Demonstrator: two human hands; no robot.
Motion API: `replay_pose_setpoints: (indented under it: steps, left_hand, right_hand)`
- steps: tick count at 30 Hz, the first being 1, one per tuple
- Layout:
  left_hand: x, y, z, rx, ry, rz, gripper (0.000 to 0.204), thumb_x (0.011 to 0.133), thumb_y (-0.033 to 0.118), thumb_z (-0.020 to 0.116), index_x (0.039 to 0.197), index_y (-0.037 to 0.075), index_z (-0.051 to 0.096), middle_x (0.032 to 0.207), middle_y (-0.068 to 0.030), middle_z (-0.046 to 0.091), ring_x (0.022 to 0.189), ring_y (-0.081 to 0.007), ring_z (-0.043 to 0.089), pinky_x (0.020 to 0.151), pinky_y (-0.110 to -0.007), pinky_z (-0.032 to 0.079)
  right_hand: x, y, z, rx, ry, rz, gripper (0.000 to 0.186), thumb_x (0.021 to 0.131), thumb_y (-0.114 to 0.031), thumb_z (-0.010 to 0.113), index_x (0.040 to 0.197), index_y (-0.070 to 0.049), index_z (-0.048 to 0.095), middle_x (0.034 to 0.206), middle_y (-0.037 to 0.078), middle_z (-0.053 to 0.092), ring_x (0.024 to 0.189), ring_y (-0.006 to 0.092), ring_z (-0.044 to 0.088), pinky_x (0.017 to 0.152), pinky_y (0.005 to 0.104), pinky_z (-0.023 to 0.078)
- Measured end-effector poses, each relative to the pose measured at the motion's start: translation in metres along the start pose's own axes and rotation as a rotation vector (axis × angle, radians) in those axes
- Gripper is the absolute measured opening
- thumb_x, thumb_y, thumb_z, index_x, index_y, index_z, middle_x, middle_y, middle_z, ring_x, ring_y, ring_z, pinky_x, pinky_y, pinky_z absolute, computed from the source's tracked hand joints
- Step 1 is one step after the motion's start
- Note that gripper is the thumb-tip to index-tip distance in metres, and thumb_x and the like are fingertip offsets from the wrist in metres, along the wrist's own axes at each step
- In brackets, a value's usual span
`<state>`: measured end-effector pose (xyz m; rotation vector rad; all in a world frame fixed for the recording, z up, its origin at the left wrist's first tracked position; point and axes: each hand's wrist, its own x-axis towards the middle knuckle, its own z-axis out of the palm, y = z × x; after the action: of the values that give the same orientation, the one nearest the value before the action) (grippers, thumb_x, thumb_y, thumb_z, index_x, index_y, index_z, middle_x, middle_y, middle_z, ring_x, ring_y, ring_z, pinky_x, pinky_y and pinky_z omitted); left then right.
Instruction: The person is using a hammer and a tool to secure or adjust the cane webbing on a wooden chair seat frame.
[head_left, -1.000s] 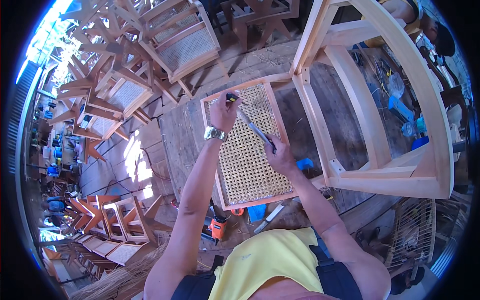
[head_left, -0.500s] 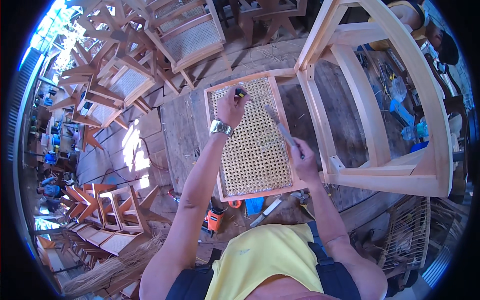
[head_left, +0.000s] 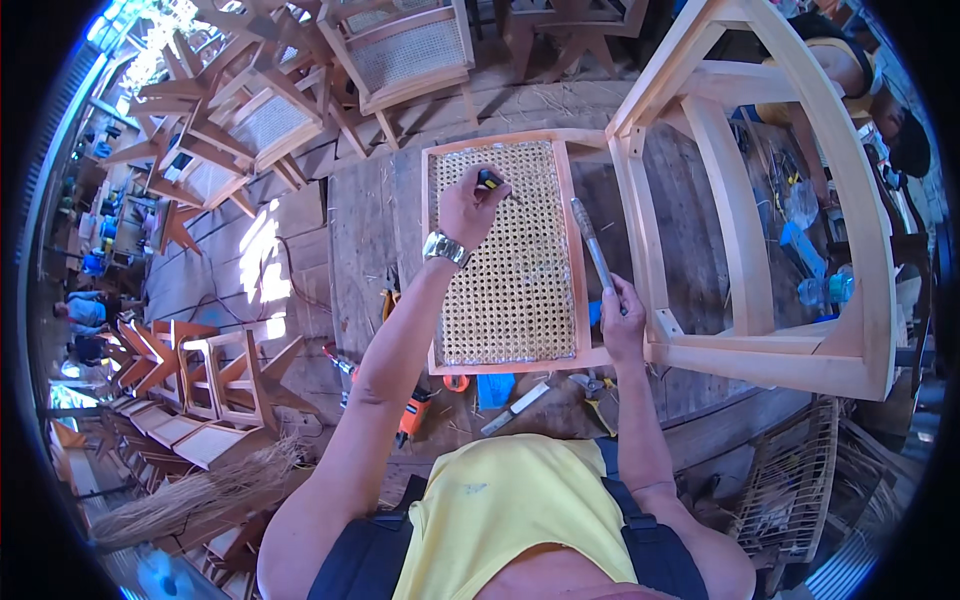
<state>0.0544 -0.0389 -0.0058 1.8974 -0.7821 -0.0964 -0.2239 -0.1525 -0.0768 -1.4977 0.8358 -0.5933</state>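
Observation:
My left hand, with a watch on its wrist, is closed around a small black-and-yellow tool over the upper part of a woven cane panel. The panel is held in a light wooden frame lying on the plank work surface. My right hand grips a long, narrow grey metal tool, raised at the right edge of the panel with its far end pointing away from me. The upright wooden chair frame joins the panel's frame on the right.
Stacked chairs fill the back left, with more at lower left. An orange power tool, a straight blade and pliers lie nearby. Another person works at upper right; others are far left.
My right hand has moved right and toward me, drawing the metal tool off the panel to its edge. My left hand has shifted slightly right and upward in view.

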Motion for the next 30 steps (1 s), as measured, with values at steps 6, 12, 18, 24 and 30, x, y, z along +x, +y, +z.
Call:
replay_pose_setpoints:
  steps: [6,12,18,24,30]
  left_hand:
    - [-0.004,-0.004,0.000,0.041,0.037,-0.060,0.023,0.088,0.016,0.077,0.106,0.009,0.066,0.079,-0.0019,0.072,0.066,-0.0077,0.065,0.059,-0.025,0.049]
    - [0.000,-0.010,0.013,0.127,-0.023,0.008,0.023,0.086,0.016,0.077,0.104,0.009,0.065,0.077,-0.0048,0.072,0.063,-0.0115,0.066,0.058,-0.027,0.051]
    - [0.001,-0.004,0.016,0.213,-0.128,-0.009,0.024,0.086,0.015,0.077,0.106,0.010,0.065,0.079,-0.0044,0.072,0.066,-0.0127,0.068,0.061,-0.027,0.053]
    - [-0.010,0.004,-0.005,0.056,-0.089,-0.040,0.023,0.087,0.016,0.077,0.106,0.009,0.065,0.083,-0.0037,0.074,0.072,-0.0100,0.070,0.064,-0.026,0.053]
    - [-0.016,0.004,0.001,0.072,-0.137,-0.020,0.022,0.086,0.013,0.077,0.104,0.008,0.066,0.082,-0.0042,0.073,0.070,-0.0102,0.069,0.062,-0.026,0.053]
  right_hand:
    - [-0.008,-0.016,0.013,-0.051,-0.020,-0.063,0.028,0.101,-0.013,0.055,0.125,-0.001,0.061,0.082,-0.004,0.056,0.067,0.0028,0.049,0.058,0.0198,0.040]
    - [-0.019,-0.030,0.038,-0.127,-0.336,-0.032,0.032,0.096,-0.017,0.060,0.121,0.003,0.062,0.082,0.009,0.065,0.072,0.0101,0.058,0.064,0.0285,0.048]
    - [-0.001,-0.043,0.070,-0.183,-0.315,-0.072,0.033,0.096,-0.018,0.060,0.122,0.002,0.061,0.081,0.009,0.063,0.071,0.0115,0.058,0.064,0.0297,0.047]
    - [-0.043,-0.028,0.039,-0.153,-0.389,-0.074,0.032,0.097,-0.016,0.059,0.124,0.002,0.059,0.084,0.006,0.062,0.072,0.0090,0.054,0.064,0.0277,0.046]
    - [-0.038,-0.023,0.014,-0.015,-0.202,0.007,0.031,0.099,-0.013,0.056,0.126,0.003,0.059,0.090,0.001,0.061,0.076,0.0056,0.053,0.067,0.0243,0.046]
